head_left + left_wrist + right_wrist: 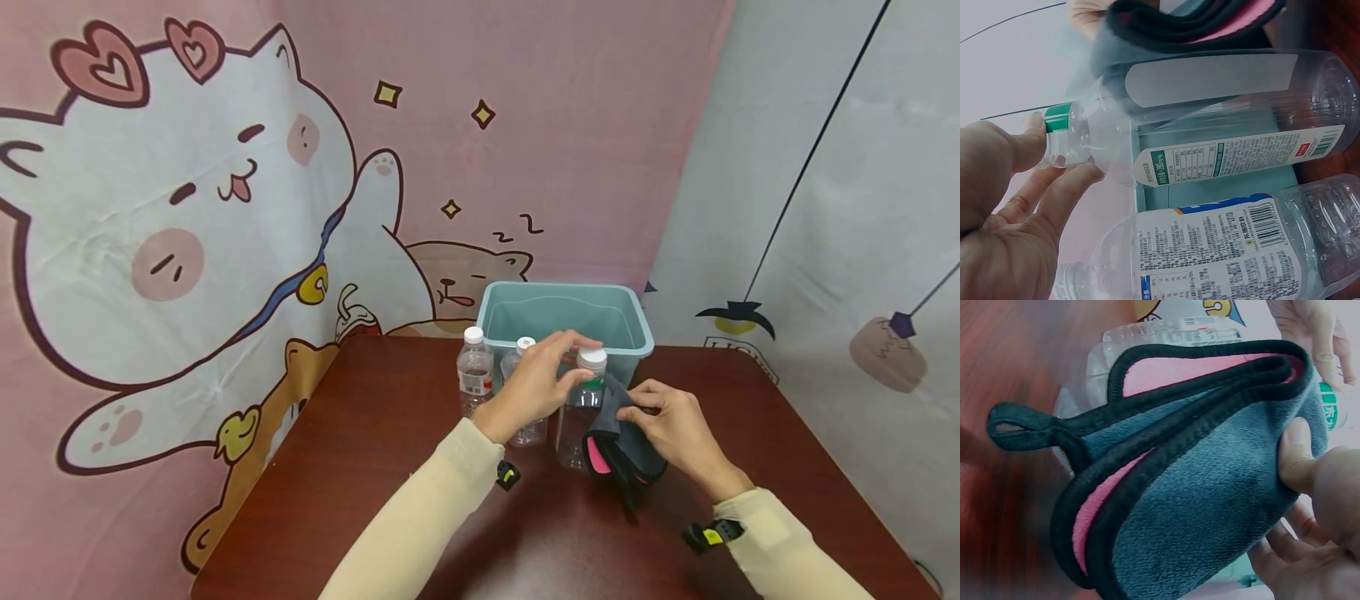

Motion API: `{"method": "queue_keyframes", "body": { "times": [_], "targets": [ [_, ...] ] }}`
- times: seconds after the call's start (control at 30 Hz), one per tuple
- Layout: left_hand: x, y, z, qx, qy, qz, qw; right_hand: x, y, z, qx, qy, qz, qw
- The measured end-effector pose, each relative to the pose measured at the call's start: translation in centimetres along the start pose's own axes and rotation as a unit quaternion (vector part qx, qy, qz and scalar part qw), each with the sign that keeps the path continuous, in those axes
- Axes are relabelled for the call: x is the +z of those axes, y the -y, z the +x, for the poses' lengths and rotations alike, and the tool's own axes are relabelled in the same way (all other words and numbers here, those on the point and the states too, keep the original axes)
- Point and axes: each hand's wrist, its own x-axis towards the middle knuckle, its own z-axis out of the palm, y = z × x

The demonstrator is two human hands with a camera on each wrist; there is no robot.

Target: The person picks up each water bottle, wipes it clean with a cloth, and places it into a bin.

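Observation:
My left hand point(534, 385) pinches the neck of a clear plastic bottle point(572, 433) with a white cap, thumb on one side and fingers on the other. The left wrist view shows a green band at its neck and a printed label point(1241, 156) on its side. In my right hand point(678, 427) is a folded cloth point(1197, 500), grey-blue outside and pink inside, with black edging and a hanging loop point(1022, 428). The thumb presses on its face, with fingers behind. The cloth hangs just right of the bottle, covering part of it in the right wrist view.
Two more clear bottles stand left of the held one: a white-capped bottle point(475, 379) and another point(531, 432) partly behind my left hand. A light teal plastic bin point(637, 325) stands behind them on the dark red-brown table point(360, 467), near a patterned backdrop point(585, 125).

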Motion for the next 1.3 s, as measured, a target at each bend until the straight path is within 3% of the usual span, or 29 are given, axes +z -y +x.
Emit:
{"method": "queue_keyframes", "body": {
  "times": [0.37,0.8,1.3],
  "targets": [
    [0.0,-0.1,-0.1,0.006,-0.004,0.007,1.0000,1.3,-2.0,-0.6,-0.013,0.087,-0.023,0.9958],
    [0.0,-0.3,-0.1,0.011,-0.004,0.013,0.9999,3.5,-3.5,-1.2,-0.010,0.196,-0.063,0.9785],
    [0.1,-0.3,0.0,0.006,0.000,0.016,0.9999,3.6,-3.6,-1.4,0.011,0.203,-0.043,0.9782]
  ]
}}
